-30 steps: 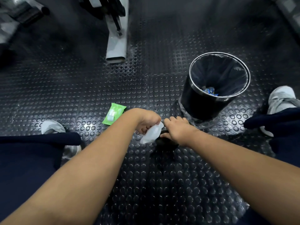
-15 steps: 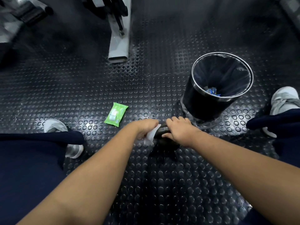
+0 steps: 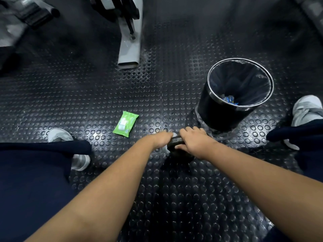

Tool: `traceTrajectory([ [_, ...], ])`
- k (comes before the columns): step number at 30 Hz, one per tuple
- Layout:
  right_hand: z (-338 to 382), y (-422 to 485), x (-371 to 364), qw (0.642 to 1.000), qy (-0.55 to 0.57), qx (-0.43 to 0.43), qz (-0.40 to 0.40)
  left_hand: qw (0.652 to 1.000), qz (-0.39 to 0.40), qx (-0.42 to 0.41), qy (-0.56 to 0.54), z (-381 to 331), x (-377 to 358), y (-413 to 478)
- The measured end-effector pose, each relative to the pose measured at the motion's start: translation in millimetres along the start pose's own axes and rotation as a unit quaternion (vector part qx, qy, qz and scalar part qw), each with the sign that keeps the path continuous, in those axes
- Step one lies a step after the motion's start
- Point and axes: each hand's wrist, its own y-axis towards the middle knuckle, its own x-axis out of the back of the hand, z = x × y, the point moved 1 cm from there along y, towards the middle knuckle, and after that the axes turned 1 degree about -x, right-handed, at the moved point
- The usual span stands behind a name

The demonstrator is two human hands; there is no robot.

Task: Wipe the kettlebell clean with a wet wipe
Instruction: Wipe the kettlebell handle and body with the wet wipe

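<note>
Two hands are met at the small dark cast-iron kettlebell (image 3: 176, 143), which sits on the black studded rubber floor (image 3: 192, 198) straight ahead of the person, between the spread legs and just short of the bin. Only a slice of its rough dark surface is seen between the hands, so its long axis cannot be told. The right hand (image 3: 193, 139) is laid over its top and right side, fingers curled down around it in a steadying grasp. The left hand (image 3: 161, 139) is closed on the white wet wipe (image 3: 165, 148) and pressed against the kettlebell's left flank, a tail of the wipe hanging below the palm. Both hands are equally near; the wiping falls to the left, the holding to the right.

Just beyond and to the right, the round black waste bin with a steel rim and dark liner (image 3: 218, 109) stands close, so room on that side is judged tight. The green wet-wipe packet (image 3: 125, 126) lies near on the left. Open floor is left toward the person, where the kettlebell could be turned for its unwiped faces.
</note>
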Motion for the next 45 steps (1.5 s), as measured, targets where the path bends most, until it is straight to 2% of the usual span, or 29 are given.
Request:
traceTrajectory([
  [3, -1, 0, 1, 1.0, -0.001, 0.001, -0.001, 0.993, 0.032, 0.032, -0.113, 18, -4, 5],
  [6, -1, 1, 1, 1.0, -0.002, -0.001, -0.002, 0.987, 0.052, 0.047, -0.148, 19, 7, 0],
  [10, -1, 1, 1, 1.0, 0.001, 0.0, 0.002, 0.989, 0.112, 0.069, -0.06, -3, 39, -6],
  [12, 0, 0, 2, 1.0, 0.002, -0.001, 0.004, 0.99, 0.119, 0.073, -0.026, -15, 49, -9],
  [17, 0, 0, 0, 1.0, -0.005, -0.001, 0.002, 0.995, 0.056, 0.013, 0.083, -20, 25, 3],
  [19, 1, 0, -1, 1.0, -0.008, -0.002, -0.007, 0.996, 0.015, -0.013, 0.09, -10, 8, 8],
  [20, 1, 0, -1, 1.0, -0.008, -0.002, -0.009, 0.997, -0.002, -0.015, 0.072, -2, 2, 11],
  [23, 0, 1, -2, 1.0, -0.002, -0.001, -0.011, 0.994, -0.02, 0.014, -0.104, 24, -8, 17],
  [25, -1, 2, -2, 1.0, -0.001, -0.001, -0.009, 0.986, 0.01, 0.023, -0.165, 36, -9, 21],
  [27, -1, 2, -2, 1.0, 0.004, -0.001, -0.01, 0.983, 0.04, 0.034, -0.179, 34, -3, 17],
  [34, -3, 2, -2, 1.0, 0.012, 0.002, -0.003, 0.995, 0.082, 0.039, -0.044, -5, 35, 4],
  [39, 0, 0, -1, 1.0, 0.01, 0.002, -0.01, 1.0, 0.005, 0.004, -0.015, -11, 0, 4],
  [40, 0, -1, -1, 1.0, 0.006, 0.001, -0.012, 0.999, -0.011, 0.005, -0.038, -5, -6, 5],
  [42, 1, -2, 1, 1.0, 0.0, -0.001, -0.01, 0.987, -0.025, 0.024, -0.155, 12, -14, 8],
  [45, 2, -2, 3, 1.0, 0.0, -0.006, -0.005, 0.962, 0.018, 0.074, -0.262, 23, -11, 6],
])
